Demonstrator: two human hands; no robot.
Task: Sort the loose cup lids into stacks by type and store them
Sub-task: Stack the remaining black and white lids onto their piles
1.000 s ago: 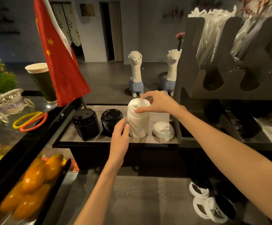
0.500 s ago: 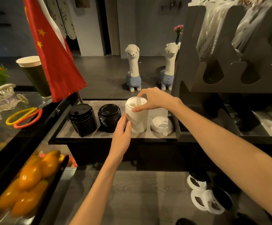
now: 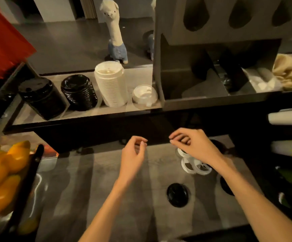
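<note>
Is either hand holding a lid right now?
No: the left hand and right hand both hang loosely curled and empty above the counter, the right one over the loose white lids.

Both hands are off the tall stack of white ribbed plastic lids (image 3: pixel 110 84) on the raised grey shelf (image 3: pixel 82 113), which now stands free. The left hand (image 3: pixel 133 154) hangs empty over the lower grey counter (image 3: pixel 82 186), and the right hand (image 3: pixel 192 145), fingers loosely curled, hovers above the loose white lids (image 3: pixel 195 165).

Dim room; grey wood counter (image 3: pixel 82 186), dark floor (image 3: pixel 68 42).
</note>
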